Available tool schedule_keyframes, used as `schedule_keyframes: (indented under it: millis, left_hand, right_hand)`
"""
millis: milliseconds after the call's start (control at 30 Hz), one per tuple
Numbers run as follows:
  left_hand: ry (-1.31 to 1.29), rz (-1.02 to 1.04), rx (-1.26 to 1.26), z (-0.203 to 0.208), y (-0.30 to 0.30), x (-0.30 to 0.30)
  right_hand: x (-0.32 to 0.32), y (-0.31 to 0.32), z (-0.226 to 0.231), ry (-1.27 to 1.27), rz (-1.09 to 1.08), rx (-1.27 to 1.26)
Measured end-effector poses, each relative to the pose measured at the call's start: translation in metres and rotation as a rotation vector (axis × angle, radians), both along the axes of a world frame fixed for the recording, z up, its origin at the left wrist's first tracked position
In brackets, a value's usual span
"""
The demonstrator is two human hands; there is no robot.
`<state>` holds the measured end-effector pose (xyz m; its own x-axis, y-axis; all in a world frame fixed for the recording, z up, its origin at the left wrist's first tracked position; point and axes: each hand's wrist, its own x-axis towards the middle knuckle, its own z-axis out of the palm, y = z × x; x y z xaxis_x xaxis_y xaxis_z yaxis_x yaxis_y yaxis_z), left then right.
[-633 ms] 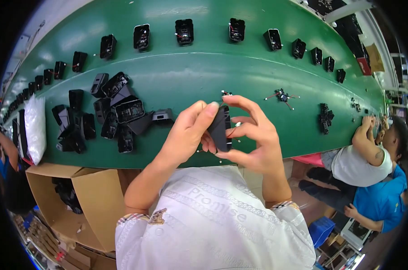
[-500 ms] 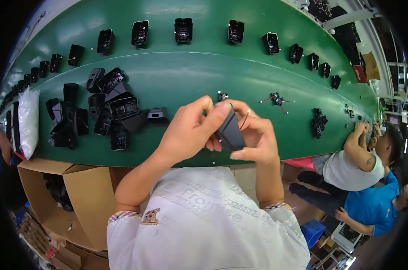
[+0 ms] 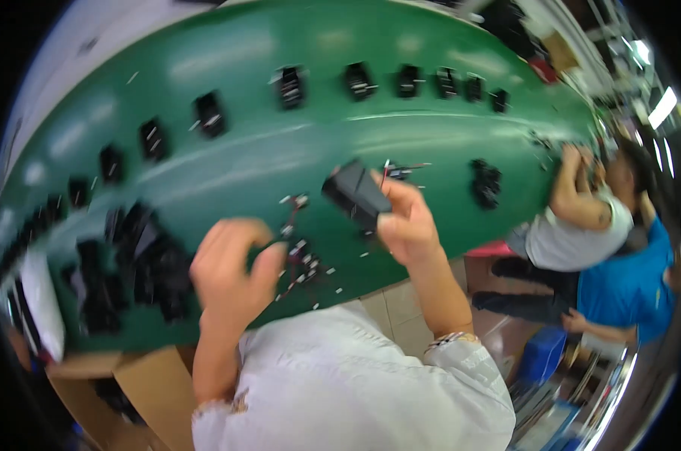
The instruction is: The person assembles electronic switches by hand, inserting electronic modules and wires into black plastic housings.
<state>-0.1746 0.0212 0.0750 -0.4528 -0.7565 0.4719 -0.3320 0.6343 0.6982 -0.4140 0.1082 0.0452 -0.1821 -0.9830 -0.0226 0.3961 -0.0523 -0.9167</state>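
Observation:
My right hand point(image 3: 408, 222) grips a black plastic housing point(image 3: 353, 192) by its right end, thumb in front, raised above the green table point(image 3: 250, 177). Its smooth outer faces point up toward me; the inside is hidden. My left hand point(image 3: 234, 263) is off the housing, blurred, with thumb and fingers apart and nothing visible in them. Small wired parts point(image 3: 304, 261) lie on the table between my hands, near its front edge. Another wired part point(image 3: 398, 171) with a red lead sits just behind my right hand.
Black housings point(image 3: 290, 88) stand in a curved row along the far side. Heaped housings point(image 3: 151, 252) fill the left, beside a white plastic bag point(image 3: 41, 304). A cardboard box point(image 3: 156, 391) stands lower left. Small black parts point(image 3: 486, 183) lie right; two people point(image 3: 577, 233) sit beyond.
My left hand has let go of the housing and moved left. My right hand keeps it, now turned and further left. The view has swung right, uncovering the wired parts near the front edge.

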Motion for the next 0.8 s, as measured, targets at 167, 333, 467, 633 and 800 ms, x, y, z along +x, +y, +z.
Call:
schedule_keyframes:
  millis: [167, 333, 467, 633, 800]
  left_hand:
    - [-0.103, 0.202, -0.042, -0.013, 0.006, 0.079]
    - [-0.222, 0.2, -0.095, -0.032, 0.011, 0.085]
    - [-0.354, 0.194, -0.071, -0.038, 0.009, 0.087]
    - [-0.546, 0.095, -0.246, -0.017, 0.001, 0.074]
    - [-0.612, 0.063, -0.139, -0.016, 0.005, 0.063]
  right_hand:
    - [-0.17, -0.039, 0.022, 0.913, -0.593, -0.169]
    - [-0.361, -0.018, 0.024, 1.472, -0.947, 0.135]
    - [-0.441, -0.008, -0.007, 1.782, -0.842, 0.363]
    - [-0.482, -0.016, -0.035, 1.813, -0.646, 0.65]
    - [-0.495, -0.023, -0.043, 1.777, -0.576, 0.714]
